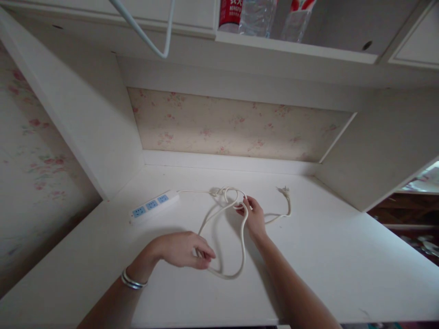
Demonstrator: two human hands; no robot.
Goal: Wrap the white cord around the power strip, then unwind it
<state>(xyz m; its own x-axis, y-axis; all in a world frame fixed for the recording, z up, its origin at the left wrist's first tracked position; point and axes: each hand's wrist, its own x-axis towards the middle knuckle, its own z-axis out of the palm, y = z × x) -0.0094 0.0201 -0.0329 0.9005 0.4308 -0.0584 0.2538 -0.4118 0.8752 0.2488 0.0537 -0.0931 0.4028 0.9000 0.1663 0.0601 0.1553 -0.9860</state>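
A white power cord (244,242) lies in loops on the white desk, running from a white power strip (154,206) with blue socket faces at the left. My left hand (187,250), with a silver bracelet on its wrist, is closed on the near part of the loop. Farther up, my right hand (253,217) has its fingers closed round the cord beside a tangled part (224,192). To the right of that hand the cord's frayed end (284,191) lies on the desk.
The desk (343,256) has side panels left and right and a flowered wall (206,123) behind. Above is a shelf (291,49) with plastic bottles (257,18). A pale blue bent rod (164,54) hangs at the top left.
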